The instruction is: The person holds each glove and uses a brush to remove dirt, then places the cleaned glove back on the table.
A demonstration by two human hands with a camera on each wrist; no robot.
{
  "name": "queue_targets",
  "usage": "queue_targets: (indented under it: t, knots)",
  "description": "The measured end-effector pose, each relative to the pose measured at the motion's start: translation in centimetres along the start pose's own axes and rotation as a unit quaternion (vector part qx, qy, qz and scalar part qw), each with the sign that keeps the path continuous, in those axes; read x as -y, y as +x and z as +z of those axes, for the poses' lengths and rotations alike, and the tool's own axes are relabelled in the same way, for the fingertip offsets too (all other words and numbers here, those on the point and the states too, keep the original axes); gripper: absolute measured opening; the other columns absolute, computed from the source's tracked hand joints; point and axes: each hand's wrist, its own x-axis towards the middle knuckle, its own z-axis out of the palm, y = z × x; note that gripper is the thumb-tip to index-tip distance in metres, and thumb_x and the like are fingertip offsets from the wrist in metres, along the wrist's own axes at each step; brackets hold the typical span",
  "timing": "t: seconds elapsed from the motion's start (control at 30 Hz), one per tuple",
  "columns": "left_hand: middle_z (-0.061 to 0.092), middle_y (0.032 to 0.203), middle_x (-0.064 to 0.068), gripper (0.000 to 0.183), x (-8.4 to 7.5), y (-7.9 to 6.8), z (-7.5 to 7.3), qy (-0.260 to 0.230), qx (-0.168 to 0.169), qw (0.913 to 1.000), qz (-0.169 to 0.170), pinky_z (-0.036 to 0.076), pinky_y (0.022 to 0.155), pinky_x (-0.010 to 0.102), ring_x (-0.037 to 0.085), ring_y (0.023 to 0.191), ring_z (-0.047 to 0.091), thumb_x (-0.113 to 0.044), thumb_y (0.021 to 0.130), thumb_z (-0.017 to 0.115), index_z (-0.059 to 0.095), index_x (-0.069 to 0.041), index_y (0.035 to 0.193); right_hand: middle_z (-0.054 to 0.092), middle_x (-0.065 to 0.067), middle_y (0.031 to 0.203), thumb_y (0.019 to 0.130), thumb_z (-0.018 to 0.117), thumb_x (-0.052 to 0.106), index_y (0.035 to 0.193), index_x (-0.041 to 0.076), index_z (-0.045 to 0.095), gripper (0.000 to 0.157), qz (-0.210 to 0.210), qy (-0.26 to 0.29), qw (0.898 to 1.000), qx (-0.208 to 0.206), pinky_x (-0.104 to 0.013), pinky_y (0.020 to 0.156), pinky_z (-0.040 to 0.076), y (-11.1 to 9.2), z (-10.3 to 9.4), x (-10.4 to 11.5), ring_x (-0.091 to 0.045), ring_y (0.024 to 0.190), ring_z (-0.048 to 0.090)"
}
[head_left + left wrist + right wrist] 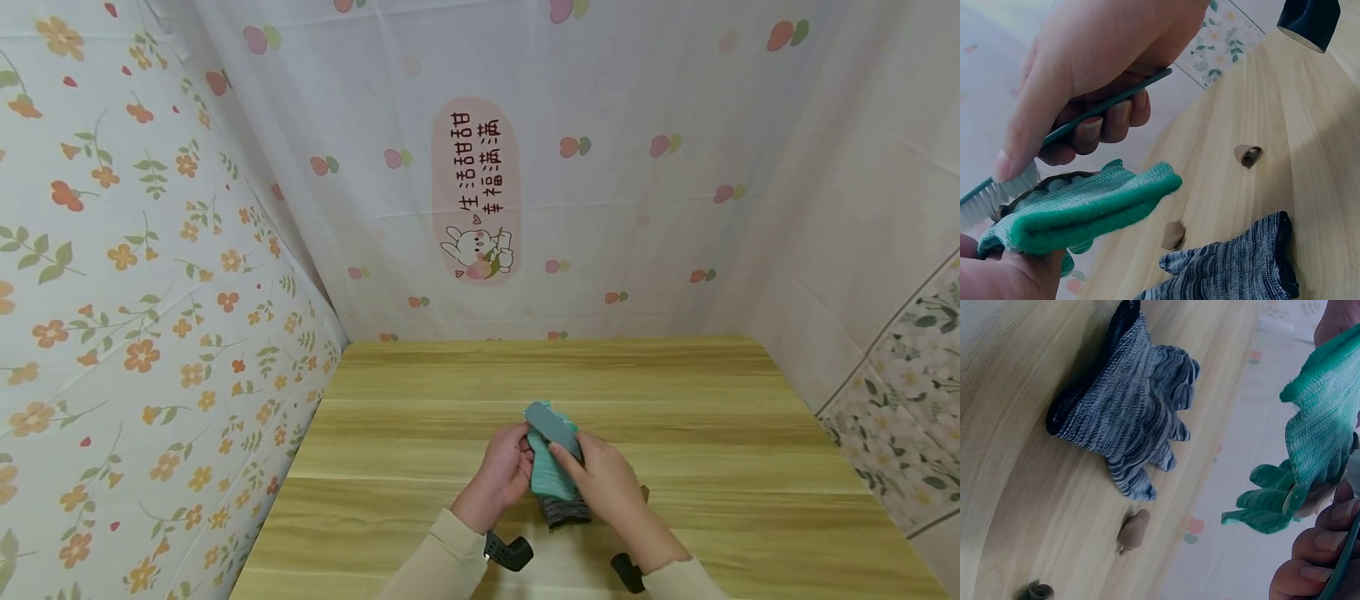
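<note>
My left hand [504, 471] holds a green knitted glove [551, 479] by its left side, above the table. In the left wrist view its thick green cuff faces the camera; the glove's fingers [1263, 497] hang down in the right wrist view. My right hand [609, 485] grips a brush [553, 427] with a flat blue-grey back and white bristles [985, 203]. The bristles are turned to the glove's far side, by a brown smear; whether they touch it, I cannot tell. Below both hands a grey-black striped glove [1110, 406] lies on the table.
Small brown lumps [1249, 155] lie near the striped glove on the wood-grain table [420, 375]; another lump [1134, 530] is close to its fingertips. Black wrist-camera mounts [512, 552] hang under the forearms. Patterned cloth [637, 208] stands behind the table, with more at the sides.
</note>
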Motion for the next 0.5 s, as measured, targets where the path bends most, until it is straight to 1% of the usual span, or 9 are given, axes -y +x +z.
queue_targets:
  t: [0.03,0.13,0.2,0.33,0.5]
  knots:
    - [0.069,0.08,-0.004,0.031,0.0,0.0,-0.1,-0.002,-0.002,1.0,0.002,0.057,0.08,0.026,0.006,0.083,0.069,-0.017,0.11,0.035,0.062,-0.005,0.103,0.069,-0.009,0.102,0.101,0.053,0.056,0.111,0.008,0.065,0.051,0.001,0.001,1.0,0.002,-0.04,0.071,0.051,0.0,0.0,-0.1,-0.021,0.087,0.064]
    - [0.071,0.084,-0.003,0.031,0.1,0.0,-0.3,-0.002,-0.004,1.0,0.007,0.057,0.083,0.028,0.008,0.088,0.07,-0.017,0.11,0.035,0.06,0.0,0.11,0.07,-0.013,0.114,0.101,0.052,0.056,0.123,0.004,0.064,0.058,0.002,0.0,1.0,0.007,-0.046,0.078,0.055,-0.1,0.0,-0.4,-0.027,0.099,0.067]
    - [0.071,0.087,-0.002,0.032,0.0,-0.1,-0.4,-0.002,-0.004,1.0,0.008,0.056,0.085,0.028,0.008,0.092,0.07,-0.018,0.111,0.034,0.059,0.002,0.114,0.069,-0.015,0.121,0.102,0.051,0.057,0.13,0.003,0.062,0.062,0.003,0.0,1.0,0.009,-0.05,0.083,0.055,-0.2,0.0,-0.6,-0.031,0.107,0.067]
    - [0.071,0.088,-0.003,0.031,-0.1,-0.2,-0.5,0.0,-0.009,0.9999,0.005,0.056,0.088,0.03,0.009,0.095,0.07,-0.018,0.111,0.034,0.057,0.002,0.115,0.069,-0.015,0.121,0.101,0.05,0.058,0.131,0.003,0.062,0.063,0.004,-0.002,1.0,0.01,-0.05,0.084,0.055,-0.2,0.2,-1.1,-0.032,0.108,0.067]
    - [0.07,0.086,-0.002,0.03,-0.2,-0.4,-0.7,0.0,-0.018,0.9998,0.004,0.056,0.088,0.03,0.01,0.095,0.07,-0.018,0.111,0.035,0.057,0.002,0.113,0.07,-0.014,0.117,0.101,0.052,0.056,0.128,0.003,0.063,0.061,0.002,-0.009,1.0,0.005,-0.051,0.083,0.055,-0.2,0.3,-1.5,-0.031,0.104,0.068]
